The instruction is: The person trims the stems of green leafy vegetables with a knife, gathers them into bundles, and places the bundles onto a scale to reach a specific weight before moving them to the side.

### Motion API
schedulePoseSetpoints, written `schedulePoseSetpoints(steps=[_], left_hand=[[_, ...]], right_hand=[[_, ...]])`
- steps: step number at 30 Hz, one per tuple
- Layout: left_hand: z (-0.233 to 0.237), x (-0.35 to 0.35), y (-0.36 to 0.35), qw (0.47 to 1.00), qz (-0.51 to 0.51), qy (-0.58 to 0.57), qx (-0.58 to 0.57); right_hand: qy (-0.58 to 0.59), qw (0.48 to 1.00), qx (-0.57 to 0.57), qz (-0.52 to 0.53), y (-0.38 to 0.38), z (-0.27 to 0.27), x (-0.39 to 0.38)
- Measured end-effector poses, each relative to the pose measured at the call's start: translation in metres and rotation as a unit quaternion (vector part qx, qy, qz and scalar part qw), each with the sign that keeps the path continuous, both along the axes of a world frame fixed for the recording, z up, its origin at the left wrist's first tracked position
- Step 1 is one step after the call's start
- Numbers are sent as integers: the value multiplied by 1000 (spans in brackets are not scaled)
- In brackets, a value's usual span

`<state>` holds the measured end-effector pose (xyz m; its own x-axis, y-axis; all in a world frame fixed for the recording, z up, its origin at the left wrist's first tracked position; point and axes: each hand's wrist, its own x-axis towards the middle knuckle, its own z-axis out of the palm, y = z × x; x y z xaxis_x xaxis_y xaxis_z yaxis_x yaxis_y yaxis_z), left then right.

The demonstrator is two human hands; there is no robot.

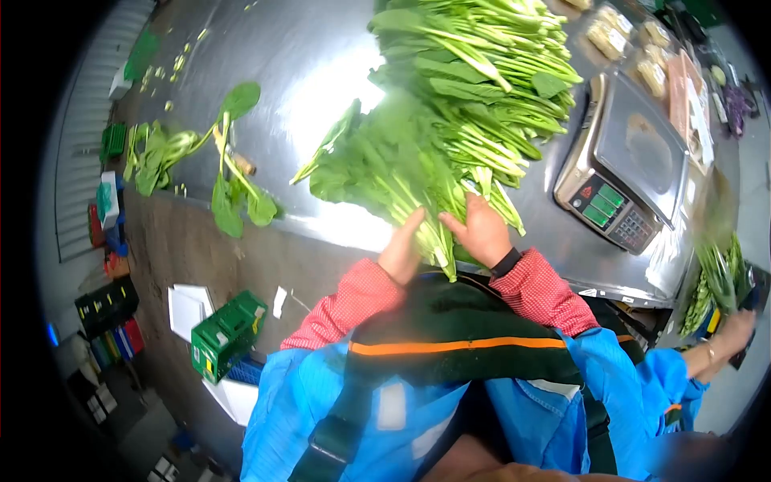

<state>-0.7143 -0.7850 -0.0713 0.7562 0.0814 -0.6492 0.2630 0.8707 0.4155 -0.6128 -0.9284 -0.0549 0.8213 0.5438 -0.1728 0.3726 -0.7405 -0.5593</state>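
A bunch of leafy greens (385, 173) with pale green stems lies at the front edge of the metal table, its leaves pointing away from me. Both my hands close around its stems near the cut ends. My left hand (400, 245) grips from the left side, its fingers partly hidden. On the right side, my right hand (484, 231) has its thumb pressed along the stems. A large pile of the same greens (482, 80) spreads just beyond and to the right, touching the bunch.
A digital scale (634, 153) stands on the table's right, with wrapped packs (609, 34) behind it. Loose leaves (229, 181) lie at the left edge. Below left, a green crate (229, 336) sits on the floor. Another person's hand (732, 331) holds bagged greens at right.
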Motion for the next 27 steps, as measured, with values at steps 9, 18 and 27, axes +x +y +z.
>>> schedulePoseSetpoints(steps=[9, 18, 27], left_hand=[[84, -12, 8, 988, -24, -114, 105], [135, 113, -86, 903, -209, -216, 308], [131, 339, -295, 881, -269, -283, 266]], right_hand=[[201, 966, 165, 6, 15, 93, 4], [61, 916, 360, -163, -105, 129, 76], [-121, 911, 104, -381, -306, 104, 227]])
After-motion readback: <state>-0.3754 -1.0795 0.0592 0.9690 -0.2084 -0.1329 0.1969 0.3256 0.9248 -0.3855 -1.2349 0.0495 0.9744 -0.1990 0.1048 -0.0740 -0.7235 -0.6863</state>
